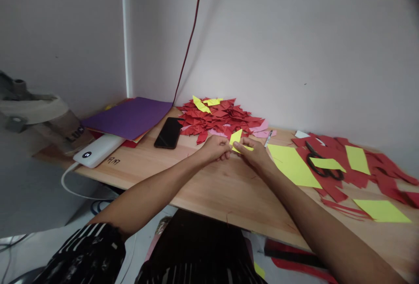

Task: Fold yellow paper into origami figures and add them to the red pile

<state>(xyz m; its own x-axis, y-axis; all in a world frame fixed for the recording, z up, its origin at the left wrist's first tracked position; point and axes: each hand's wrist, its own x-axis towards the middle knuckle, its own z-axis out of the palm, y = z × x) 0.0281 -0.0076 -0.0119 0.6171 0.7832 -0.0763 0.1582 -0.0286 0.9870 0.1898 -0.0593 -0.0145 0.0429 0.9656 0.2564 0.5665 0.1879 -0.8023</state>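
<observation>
A small piece of folded yellow paper (236, 137) is held up between my two hands, just above the table's middle. My right hand (252, 149) pinches it from the right, thumb on top, and one flap sticks out under the fingers. At its left edge, my left hand (216, 148) is closed, fingers curled and tips at the paper; the exact grip is partly hidden. Just behind lies a heap of folded red paper pieces (225, 116) with a folded yellow piece (200, 104) on top. A yellow sheet (293, 165) lies flat beside my right wrist.
Black scissors (322, 171) lie among red paper strips (330, 190) and yellow rectangles (358, 160) at right. A pen (268, 138) sits behind my right hand. Leftward are a phone (168, 133), a white power bank (98, 151) with a cable, and purple paper (131, 116). A wall stands behind.
</observation>
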